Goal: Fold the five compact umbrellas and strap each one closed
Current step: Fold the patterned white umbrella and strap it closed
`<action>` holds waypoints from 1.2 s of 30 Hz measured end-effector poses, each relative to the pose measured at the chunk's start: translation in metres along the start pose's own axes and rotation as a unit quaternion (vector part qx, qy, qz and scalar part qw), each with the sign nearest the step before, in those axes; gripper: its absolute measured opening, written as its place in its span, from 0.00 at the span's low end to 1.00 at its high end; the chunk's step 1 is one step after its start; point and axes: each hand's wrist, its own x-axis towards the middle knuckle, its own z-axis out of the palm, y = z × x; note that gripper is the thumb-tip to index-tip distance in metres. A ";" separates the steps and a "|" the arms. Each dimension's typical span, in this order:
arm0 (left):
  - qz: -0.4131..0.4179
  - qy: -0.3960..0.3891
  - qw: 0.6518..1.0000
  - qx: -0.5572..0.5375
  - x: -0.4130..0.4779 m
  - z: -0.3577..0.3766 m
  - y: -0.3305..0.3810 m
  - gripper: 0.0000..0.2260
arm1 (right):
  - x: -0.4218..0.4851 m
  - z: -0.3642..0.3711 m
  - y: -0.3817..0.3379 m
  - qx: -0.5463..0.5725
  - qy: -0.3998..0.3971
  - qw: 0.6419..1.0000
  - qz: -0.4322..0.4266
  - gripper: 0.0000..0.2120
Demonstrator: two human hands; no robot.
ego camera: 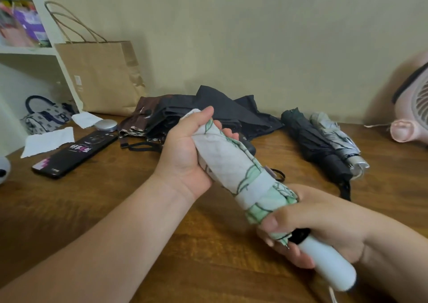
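Our left hand grips the white umbrella near its tip; our right hand clasps its lower end. Loose dark umbrellas lie at twelve o'clock, two folded umbrellas at two.

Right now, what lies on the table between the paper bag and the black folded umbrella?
In the head view, a heap of unfolded dark umbrellas lies there.
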 end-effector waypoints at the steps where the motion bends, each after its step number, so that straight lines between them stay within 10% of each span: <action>1: 0.002 0.022 1.000 0.006 0.002 -0.001 0.000 0.12 | -0.001 0.000 -0.002 -0.030 0.023 0.999 -0.005 0.05; 5: 0.003 0.104 0.994 0.015 0.004 -0.004 0.001 0.13 | -0.007 0.012 0.001 -0.396 0.251 0.883 0.010 0.30; 8: -0.017 0.175 0.984 0.002 0.004 -0.004 0.006 0.13 | -0.006 0.023 0.002 -0.516 0.325 0.792 0.014 0.29; 16: -0.010 0.214 0.970 0.112 0.016 -0.026 0.019 0.17 | -0.017 0.004 0.000 -0.285 0.293 0.910 -0.070 0.15; 19: 0.215 0.195 0.830 0.477 0.007 -0.034 0.030 0.29 | -0.021 0.001 -0.001 -0.260 0.278 0.922 -0.073 0.15; 21: 0.300 -0.007 0.681 0.668 -0.013 -0.022 0.036 0.30 | -0.024 -0.001 -0.002 -0.276 0.276 0.918 -0.069 0.14; 25: 0.119 -0.313 0.442 0.832 -0.033 0.006 0.014 0.36 | -0.023 0.000 -0.001 -0.331 0.274 0.899 -0.083 0.09; 31: 0.096 -0.352 0.442 0.820 -0.028 0.013 -0.008 0.23 | -0.030 -0.002 0.004 -0.411 0.326 0.842 -0.127 0.12; 36: 0.122 -0.343 0.446 0.817 -0.030 0.004 -0.014 0.13 | -0.036 -0.019 0.002 -0.358 0.248 0.887 -0.155 0.16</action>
